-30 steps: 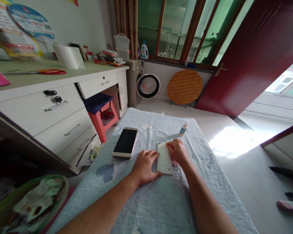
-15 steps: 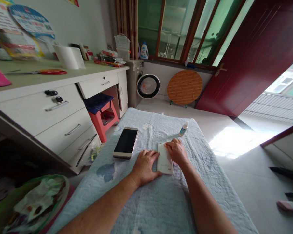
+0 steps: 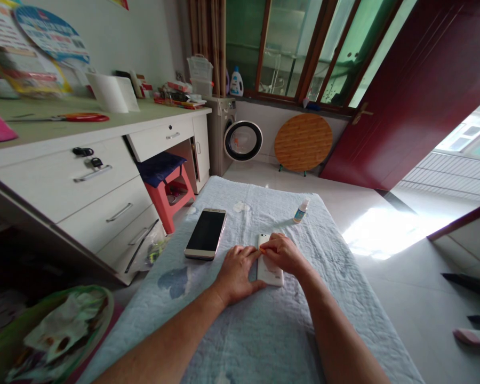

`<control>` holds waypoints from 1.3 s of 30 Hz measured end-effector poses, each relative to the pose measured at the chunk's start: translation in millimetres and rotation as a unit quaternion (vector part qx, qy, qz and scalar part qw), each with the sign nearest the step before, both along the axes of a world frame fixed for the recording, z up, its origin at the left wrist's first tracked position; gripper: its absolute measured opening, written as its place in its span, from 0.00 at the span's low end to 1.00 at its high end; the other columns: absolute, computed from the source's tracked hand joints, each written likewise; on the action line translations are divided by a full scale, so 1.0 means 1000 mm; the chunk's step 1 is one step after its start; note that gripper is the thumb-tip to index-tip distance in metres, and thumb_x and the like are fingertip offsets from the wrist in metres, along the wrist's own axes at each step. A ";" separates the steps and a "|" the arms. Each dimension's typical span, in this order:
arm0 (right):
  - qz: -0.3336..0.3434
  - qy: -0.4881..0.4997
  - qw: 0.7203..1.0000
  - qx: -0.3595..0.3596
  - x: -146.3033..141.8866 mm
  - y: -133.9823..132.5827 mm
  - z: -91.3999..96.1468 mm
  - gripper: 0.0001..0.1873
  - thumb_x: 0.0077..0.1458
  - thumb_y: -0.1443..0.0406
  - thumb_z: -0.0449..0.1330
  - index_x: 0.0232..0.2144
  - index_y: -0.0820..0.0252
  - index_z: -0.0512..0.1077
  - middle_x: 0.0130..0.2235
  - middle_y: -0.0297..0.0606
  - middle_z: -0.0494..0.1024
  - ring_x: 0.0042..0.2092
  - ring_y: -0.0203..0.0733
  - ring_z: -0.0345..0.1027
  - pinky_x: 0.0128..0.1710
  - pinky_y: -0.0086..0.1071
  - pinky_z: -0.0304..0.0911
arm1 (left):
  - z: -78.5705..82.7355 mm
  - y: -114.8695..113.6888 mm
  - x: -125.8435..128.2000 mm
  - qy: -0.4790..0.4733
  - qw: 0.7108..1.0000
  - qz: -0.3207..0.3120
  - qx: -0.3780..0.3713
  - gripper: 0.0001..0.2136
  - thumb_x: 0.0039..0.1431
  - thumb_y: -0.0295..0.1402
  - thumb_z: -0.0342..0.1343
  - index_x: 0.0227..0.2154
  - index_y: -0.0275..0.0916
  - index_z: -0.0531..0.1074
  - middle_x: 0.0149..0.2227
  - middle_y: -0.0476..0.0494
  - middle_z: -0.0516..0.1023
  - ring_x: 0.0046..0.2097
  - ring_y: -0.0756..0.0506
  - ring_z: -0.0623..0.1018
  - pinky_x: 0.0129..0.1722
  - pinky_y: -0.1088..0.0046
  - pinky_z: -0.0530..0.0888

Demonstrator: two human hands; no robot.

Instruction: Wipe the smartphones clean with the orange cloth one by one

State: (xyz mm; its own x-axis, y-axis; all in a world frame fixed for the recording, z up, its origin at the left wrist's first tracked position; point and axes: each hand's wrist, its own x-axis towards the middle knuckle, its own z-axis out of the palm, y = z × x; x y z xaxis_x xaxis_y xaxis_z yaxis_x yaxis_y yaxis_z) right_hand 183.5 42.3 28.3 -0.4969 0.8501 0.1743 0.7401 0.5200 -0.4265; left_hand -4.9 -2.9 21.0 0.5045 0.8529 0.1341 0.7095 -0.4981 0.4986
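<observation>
A white phone lies back side up on the light blue quilted cloth. My left hand holds its left edge, fingers along the side and thumb at the bottom corner. Over the phone's upper part, my right hand has its fingers pinched on a small orange thing, mostly hidden and pressed to the phone's back. To the left lies a larger gold-framed phone, its dark screen up. A small spray bottle stands beyond my right hand.
At the left is a white desk with a paper roll and red-handled scissors on top. A pink stool stands under it. A waste bin sits at lower left. Farther back is a washing machine, its door open.
My right hand has slid left across the upper back of the white phone, taking the small orange thing toward the left edge. My left hand and both phones stay put.
</observation>
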 end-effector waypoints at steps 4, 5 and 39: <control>-0.017 0.004 1.000 -0.021 0.013 0.002 -0.001 0.12 0.55 0.67 0.55 0.29 0.57 0.80 0.27 0.34 0.72 0.32 0.35 0.63 0.37 0.28 0.54 | -0.003 0.000 0.000 0.001 1.000 0.007 0.001 0.33 0.44 0.47 0.63 0.54 0.45 0.65 0.52 0.45 0.70 0.50 0.38 0.67 0.52 0.61 0.63; -0.032 0.001 0.999 -0.016 0.016 0.003 -0.002 0.13 0.56 0.67 0.54 0.30 0.57 0.80 0.27 0.34 0.72 0.32 0.35 0.63 0.37 0.29 0.54 | -0.004 0.000 0.000 0.001 1.000 0.009 0.004 0.32 0.44 0.47 0.63 0.53 0.44 0.66 0.52 0.45 0.69 0.50 0.37 0.67 0.52 0.61 0.63; -0.234 -0.090 0.968 0.017 0.014 0.020 -0.017 0.14 0.61 0.62 0.51 0.39 0.51 0.77 0.38 0.40 0.69 0.40 0.42 0.56 0.39 0.33 0.49 | -0.009 0.000 0.000 -0.009 1.000 0.013 0.007 0.33 0.44 0.46 0.64 0.55 0.44 0.66 0.54 0.45 0.69 0.51 0.37 0.66 0.53 0.60 0.63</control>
